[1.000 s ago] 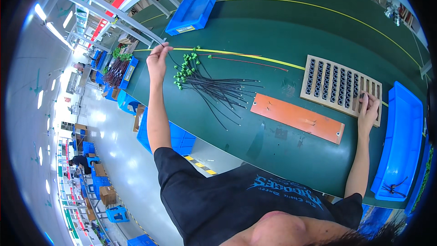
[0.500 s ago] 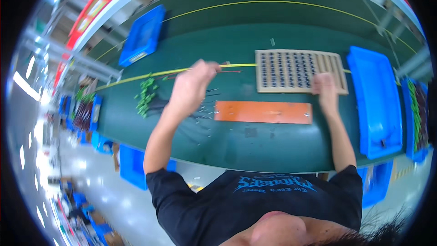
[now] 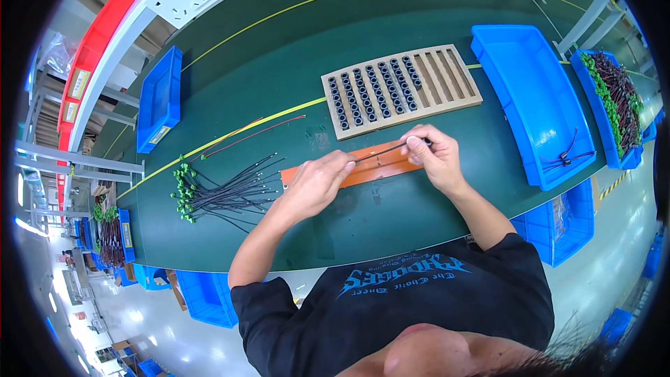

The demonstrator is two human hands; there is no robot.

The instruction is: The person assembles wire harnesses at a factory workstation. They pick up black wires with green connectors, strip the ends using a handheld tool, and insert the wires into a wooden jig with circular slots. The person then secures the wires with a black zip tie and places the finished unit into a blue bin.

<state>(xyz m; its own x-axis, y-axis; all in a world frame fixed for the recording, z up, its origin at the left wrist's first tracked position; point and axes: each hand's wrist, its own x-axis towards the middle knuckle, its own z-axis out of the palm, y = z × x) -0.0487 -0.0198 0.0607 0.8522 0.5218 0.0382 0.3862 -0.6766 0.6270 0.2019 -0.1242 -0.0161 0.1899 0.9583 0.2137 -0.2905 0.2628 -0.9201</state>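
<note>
Above the orange plate [image 3: 382, 170], a thin black cable [image 3: 380, 152] runs between my two hands. My left hand [image 3: 319, 183] is closed with the cable pinched at its fingertips. My right hand [image 3: 438, 160] grips a small dark cylindrical part [image 3: 427, 142] at the cable's other end; the fingers partly hide it, and I cannot tell whether the cable passes through it. Left of my left hand lies a fanned bundle of black cables [image 3: 230, 195] with green connectors [image 3: 184, 192]. Behind the plate, a slotted wooden tray [image 3: 447, 103] has several rows of black ring-shaped parts [image 3: 380, 91].
A red wire [image 3: 255, 135] lies beside the yellow line. On the right stand a large blue bin [image 3: 523, 77] holding a small cable piece [image 3: 565, 158], and another blue bin [image 3: 631, 162] full of cables. A blue tray [image 3: 159, 101] sits far left, near metal posts [image 3: 73, 157].
My right hand has left the wooden tray and come to the orange plate. My left hand has moved from above the cables toward it. The whole view has shifted.
</note>
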